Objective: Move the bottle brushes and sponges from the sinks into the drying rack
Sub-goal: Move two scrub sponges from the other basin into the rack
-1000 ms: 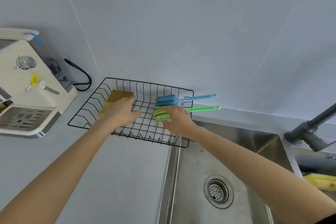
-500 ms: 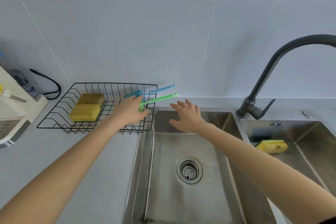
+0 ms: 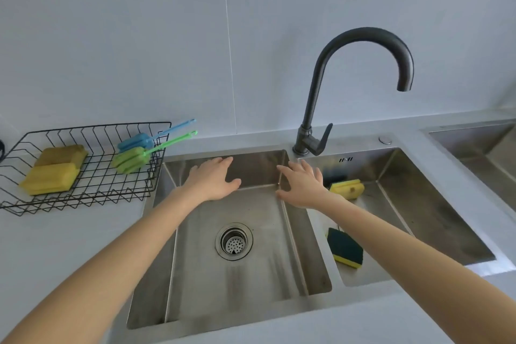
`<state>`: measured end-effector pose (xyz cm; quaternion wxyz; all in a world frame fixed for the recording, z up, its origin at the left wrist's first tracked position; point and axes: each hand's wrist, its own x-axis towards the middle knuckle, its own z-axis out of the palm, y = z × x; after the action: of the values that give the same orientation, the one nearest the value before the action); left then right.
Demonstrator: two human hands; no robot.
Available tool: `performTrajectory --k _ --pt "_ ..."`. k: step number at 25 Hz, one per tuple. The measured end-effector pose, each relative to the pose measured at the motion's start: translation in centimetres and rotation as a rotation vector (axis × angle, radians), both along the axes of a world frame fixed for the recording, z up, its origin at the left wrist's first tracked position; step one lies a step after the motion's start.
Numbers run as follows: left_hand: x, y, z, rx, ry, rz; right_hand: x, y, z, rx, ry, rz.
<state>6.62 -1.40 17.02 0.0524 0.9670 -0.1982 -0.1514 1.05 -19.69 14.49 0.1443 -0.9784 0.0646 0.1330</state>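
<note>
Two bare forearms enter from lower left and lower right of frame. No sleeves in view on either arm up to the frame edges. Left hand (image 3: pixel 212 180) and right hand (image 3: pixel 303 186) ungloved; no rings, watch or bands visible at fingers or wrists. Nails short and unpainted, as far as detail allows.

the pale grey counter (image 3: pixel 64 234) in front of me carries the black wire drying rack (image 3: pixel 83 193) at my left, standing right beside the rim of the left sink (image 3: pixel 170 310). set into the same counter are that basin, a narrower right sink (image 3: pixel 435 220) just beside it and a third basin (image 3: pixel 480 142) at the far right. the dark curved faucet (image 3: pixel 310 131) stands on the counter behind the divider.
</note>
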Motion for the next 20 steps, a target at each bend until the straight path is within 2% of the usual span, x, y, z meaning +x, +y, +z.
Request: performTrajectory --k 11,20 --pt "-3.0 -13.2 -2.4 -0.073 0.086 -0.124 -4.3 -12.8 -2.6 0.021 0.080 -0.087" --pt "-3.3 -18.9 -5.0 -0.072 0.125 -0.101 -5.6 -18.2 -5.9 0.083 0.149 -0.111"
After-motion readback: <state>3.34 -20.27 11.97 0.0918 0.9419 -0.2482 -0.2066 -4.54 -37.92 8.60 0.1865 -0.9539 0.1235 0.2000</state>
